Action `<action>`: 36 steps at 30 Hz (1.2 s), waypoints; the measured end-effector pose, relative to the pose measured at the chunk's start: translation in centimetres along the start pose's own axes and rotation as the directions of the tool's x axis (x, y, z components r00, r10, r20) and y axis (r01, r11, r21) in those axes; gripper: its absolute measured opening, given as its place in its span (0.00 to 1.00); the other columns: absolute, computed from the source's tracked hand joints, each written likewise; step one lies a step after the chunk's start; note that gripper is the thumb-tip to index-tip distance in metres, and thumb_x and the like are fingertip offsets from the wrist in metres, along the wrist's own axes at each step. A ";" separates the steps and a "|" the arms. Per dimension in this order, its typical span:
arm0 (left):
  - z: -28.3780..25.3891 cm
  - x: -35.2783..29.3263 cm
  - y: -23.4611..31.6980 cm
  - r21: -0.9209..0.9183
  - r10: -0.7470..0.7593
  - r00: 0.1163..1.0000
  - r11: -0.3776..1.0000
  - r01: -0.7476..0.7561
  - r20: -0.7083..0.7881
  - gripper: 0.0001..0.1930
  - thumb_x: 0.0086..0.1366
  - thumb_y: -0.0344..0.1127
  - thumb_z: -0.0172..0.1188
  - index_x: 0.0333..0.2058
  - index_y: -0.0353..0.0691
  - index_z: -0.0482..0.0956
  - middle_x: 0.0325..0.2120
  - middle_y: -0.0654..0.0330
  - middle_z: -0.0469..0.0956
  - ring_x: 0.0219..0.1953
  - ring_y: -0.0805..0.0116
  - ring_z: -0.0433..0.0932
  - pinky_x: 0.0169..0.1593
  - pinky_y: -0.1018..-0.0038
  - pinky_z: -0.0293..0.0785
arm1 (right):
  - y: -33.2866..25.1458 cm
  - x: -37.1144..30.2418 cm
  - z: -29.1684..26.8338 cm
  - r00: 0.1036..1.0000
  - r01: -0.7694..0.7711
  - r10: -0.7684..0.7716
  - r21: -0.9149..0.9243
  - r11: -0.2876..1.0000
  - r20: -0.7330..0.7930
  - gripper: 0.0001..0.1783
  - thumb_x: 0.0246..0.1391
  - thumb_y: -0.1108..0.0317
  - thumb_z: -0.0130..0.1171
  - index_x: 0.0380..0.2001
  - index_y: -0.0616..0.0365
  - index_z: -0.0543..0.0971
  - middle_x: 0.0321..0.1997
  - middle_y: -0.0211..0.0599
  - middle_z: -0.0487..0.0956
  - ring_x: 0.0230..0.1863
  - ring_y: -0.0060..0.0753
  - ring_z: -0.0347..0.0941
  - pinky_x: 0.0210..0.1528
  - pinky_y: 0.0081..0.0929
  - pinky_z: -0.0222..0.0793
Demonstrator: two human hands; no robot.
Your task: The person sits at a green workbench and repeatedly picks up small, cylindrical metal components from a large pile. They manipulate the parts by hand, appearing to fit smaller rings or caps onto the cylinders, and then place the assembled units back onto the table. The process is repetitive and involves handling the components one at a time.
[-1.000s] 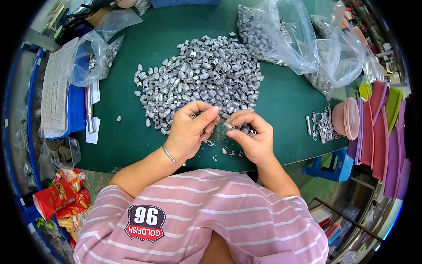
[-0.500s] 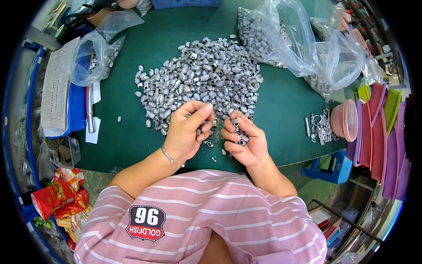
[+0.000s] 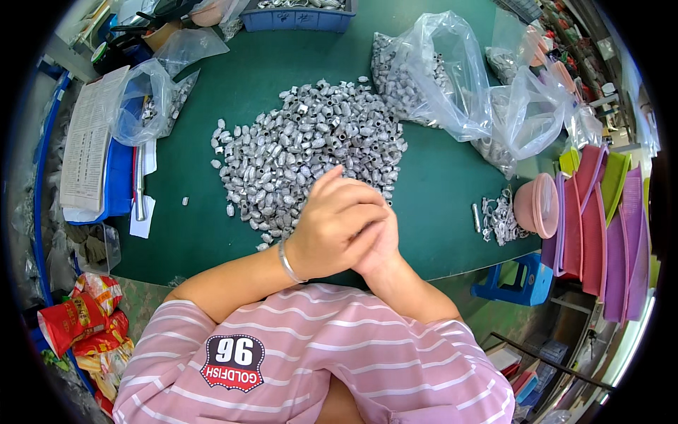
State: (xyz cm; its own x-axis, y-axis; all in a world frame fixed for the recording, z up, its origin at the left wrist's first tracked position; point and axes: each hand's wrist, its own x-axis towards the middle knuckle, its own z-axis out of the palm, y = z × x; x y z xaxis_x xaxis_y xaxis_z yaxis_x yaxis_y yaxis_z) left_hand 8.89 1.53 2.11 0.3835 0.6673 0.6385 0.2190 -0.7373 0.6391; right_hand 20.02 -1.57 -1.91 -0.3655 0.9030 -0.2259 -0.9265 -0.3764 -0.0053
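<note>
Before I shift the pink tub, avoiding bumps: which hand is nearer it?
Right. The right hand is left of the pink tub; the left hand is farther left.

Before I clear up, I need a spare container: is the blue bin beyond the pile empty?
No: silvery pieces show inside the blue bin; how full, I cannot tell.

A: Where are the hands meeting?
B: They're meeting over the table's near edge, around its middle. The left hand is lying across the right hand and covering most of it.
A: And the forearms?
B: The left forearm is slanting in from the left, the right forearm from the right.
A: What are the fingers doing?
B: The left ones are folding over the right hand; the right ones are mostly hiding behind.
</note>
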 end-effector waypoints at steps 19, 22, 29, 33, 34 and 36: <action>-8.2 -5.2 -1.9 -0.030 -0.500 0.864 0.866 0.500 -0.058 0.04 0.55 0.22 0.58 0.30 0.34 0.78 0.29 0.61 0.75 0.29 0.76 0.71 0.31 0.82 0.67 | -12.6 6.1 10.9 0.302 0.450 -0.628 -0.688 -0.569 0.717 0.10 0.48 0.74 0.58 0.35 0.63 0.79 0.35 0.31 0.78 0.38 0.22 0.71 0.42 0.18 0.66; -7.7 -7.4 -2.1 0.083 -0.441 0.891 0.897 0.435 0.102 0.04 0.51 0.22 0.59 0.28 0.35 0.78 0.26 0.59 0.75 0.25 0.70 0.73 0.30 0.77 0.69 | -5.3 1.9 7.8 0.789 0.409 -0.064 -0.600 -0.687 0.611 0.06 0.45 0.77 0.59 0.30 0.59 0.78 0.28 0.32 0.77 0.31 0.24 0.72 0.35 0.21 0.68; -3.6 -9.1 -1.7 0.315 -0.278 0.929 0.929 0.196 0.243 0.08 0.44 0.24 0.62 0.26 0.36 0.74 0.25 0.57 0.69 0.30 0.58 0.71 0.35 0.67 0.69 | -0.4 0.3 -0.1 0.827 0.453 0.198 -0.415 -0.789 0.527 0.07 0.39 0.75 0.61 0.27 0.59 0.76 0.28 0.35 0.73 0.31 0.41 0.69 0.33 0.34 0.66; -4.2 -9.3 -1.7 0.307 -0.264 0.904 0.938 0.159 0.337 0.08 0.44 0.24 0.61 0.25 0.36 0.73 0.24 0.57 0.69 0.30 0.57 0.71 0.35 0.66 0.68 | -0.4 -0.1 -0.7 0.824 0.455 0.212 -0.390 -0.800 0.525 0.12 0.39 0.76 0.61 0.32 0.60 0.74 0.29 0.35 0.73 0.31 0.41 0.69 0.34 0.34 0.66; -4.3 -9.3 -1.7 0.273 -0.249 0.914 0.948 0.163 0.319 0.08 0.44 0.24 0.62 0.26 0.36 0.74 0.25 0.57 0.70 0.29 0.58 0.71 0.34 0.68 0.69 | -0.4 -0.3 -0.8 0.827 0.453 0.212 -0.395 -0.799 0.521 0.14 0.39 0.77 0.61 0.33 0.60 0.74 0.29 0.35 0.73 0.31 0.41 0.69 0.34 0.33 0.66; -4.4 -9.2 -1.5 0.206 -0.224 0.933 0.964 0.169 0.282 0.09 0.45 0.24 0.63 0.29 0.36 0.75 0.26 0.57 0.72 0.28 0.60 0.73 0.33 0.70 0.71 | 0.1 -0.9 -0.8 0.851 0.409 0.054 -0.593 -0.694 0.523 0.18 0.37 0.78 0.63 0.36 0.60 0.73 0.29 0.36 0.74 0.32 0.40 0.70 0.35 0.32 0.66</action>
State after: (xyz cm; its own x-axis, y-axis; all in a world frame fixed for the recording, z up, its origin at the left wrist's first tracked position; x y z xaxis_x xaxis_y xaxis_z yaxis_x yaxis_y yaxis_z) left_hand 1.07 -3.00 -2.83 0.5614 0.7581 0.3319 0.4608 -0.6195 0.6355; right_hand 20.33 -2.59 -2.53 -0.4080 0.8561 0.3171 0.5469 0.5073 -0.6660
